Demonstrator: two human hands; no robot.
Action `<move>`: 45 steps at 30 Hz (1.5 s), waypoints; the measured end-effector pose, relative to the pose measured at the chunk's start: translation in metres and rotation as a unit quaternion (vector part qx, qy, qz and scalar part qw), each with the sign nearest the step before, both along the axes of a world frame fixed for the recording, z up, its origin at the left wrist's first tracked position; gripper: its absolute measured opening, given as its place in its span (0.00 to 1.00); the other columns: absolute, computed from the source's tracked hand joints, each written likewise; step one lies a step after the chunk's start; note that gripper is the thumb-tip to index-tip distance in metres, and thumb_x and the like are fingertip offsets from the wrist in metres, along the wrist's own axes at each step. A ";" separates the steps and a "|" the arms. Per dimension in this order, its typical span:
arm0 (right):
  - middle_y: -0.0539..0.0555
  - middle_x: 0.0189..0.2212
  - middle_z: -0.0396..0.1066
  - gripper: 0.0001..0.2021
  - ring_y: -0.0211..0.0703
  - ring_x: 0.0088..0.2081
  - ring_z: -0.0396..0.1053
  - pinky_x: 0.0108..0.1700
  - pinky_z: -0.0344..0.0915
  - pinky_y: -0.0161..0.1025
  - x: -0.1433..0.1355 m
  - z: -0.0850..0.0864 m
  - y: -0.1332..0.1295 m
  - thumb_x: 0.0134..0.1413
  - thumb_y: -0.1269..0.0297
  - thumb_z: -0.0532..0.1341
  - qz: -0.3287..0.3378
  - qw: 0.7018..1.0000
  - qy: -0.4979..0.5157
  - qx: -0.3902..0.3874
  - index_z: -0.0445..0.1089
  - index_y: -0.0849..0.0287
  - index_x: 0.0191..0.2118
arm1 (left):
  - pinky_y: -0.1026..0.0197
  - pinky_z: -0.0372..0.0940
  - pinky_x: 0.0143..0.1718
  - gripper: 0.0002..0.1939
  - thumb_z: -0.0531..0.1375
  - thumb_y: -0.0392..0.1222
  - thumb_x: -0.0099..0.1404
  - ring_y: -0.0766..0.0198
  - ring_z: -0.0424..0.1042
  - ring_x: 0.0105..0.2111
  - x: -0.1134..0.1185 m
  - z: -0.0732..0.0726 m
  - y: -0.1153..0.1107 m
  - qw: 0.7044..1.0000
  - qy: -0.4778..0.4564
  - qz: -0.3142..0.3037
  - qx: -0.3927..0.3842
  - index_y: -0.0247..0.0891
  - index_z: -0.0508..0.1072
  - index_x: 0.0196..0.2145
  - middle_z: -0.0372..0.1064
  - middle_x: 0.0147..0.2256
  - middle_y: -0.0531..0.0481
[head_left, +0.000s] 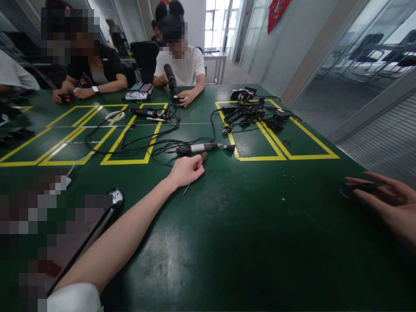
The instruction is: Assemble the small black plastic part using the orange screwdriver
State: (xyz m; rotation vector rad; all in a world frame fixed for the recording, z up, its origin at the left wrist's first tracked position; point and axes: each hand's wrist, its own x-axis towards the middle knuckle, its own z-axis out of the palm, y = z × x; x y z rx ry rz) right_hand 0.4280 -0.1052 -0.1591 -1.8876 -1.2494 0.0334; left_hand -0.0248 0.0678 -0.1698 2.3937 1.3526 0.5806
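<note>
My left hand (187, 170) is closed around a screwdriver (204, 157) over the green table. Its dark handle end shows above the fist, and its thin metal shaft points down toward the tabletop. Just beyond lies a corded electric screwdriver (196, 148), black and silver, with its cable trailing left. At the far right edge, my right hand (386, 200) is partly cut off by the frame. Its fingers are curled about a dark, flat object (352, 189), too blurred to name.
Yellow tape (125, 162) marks rectangles on the green table (247, 242). A heap of black cables (250, 110) lies at the back right. Another corded tool (144, 112) rests at the back left. Co-workers sit across the table, one holding a power screwdriver (170, 76).
</note>
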 end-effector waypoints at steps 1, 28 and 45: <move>0.61 0.40 0.79 0.27 0.67 0.44 0.78 0.43 0.79 0.63 -0.001 0.002 0.000 0.36 0.48 0.69 -0.014 0.999 0.035 -0.008 0.72 0.51 0.45 | 0.62 0.49 0.29 0.08 0.57 0.40 0.61 0.66 0.62 0.23 0.000 0.000 0.000 1.000 0.001 0.000 0.001 0.40 0.63 0.25 0.64 0.22 0.56; 0.61 0.33 0.76 0.20 0.54 0.33 0.74 0.37 0.72 0.51 -0.049 0.006 0.074 0.49 0.46 0.54 0.228 0.938 -0.148 -0.214 0.75 0.57 0.33 | 0.62 0.49 0.28 0.07 0.58 0.39 0.61 0.66 0.62 0.23 0.001 -0.002 0.001 1.000 0.004 0.002 0.006 0.40 0.65 0.26 0.65 0.22 0.56; 0.61 0.35 0.79 0.19 0.53 0.30 0.75 0.30 0.72 0.47 -0.044 0.021 0.044 0.55 0.52 0.53 0.229 0.938 -0.241 -0.094 0.76 0.56 0.40 | 0.62 0.49 0.28 0.07 0.58 0.39 0.61 0.66 0.63 0.23 0.001 -0.001 0.000 1.000 -0.003 -0.004 0.003 0.40 0.65 0.26 0.65 0.22 0.56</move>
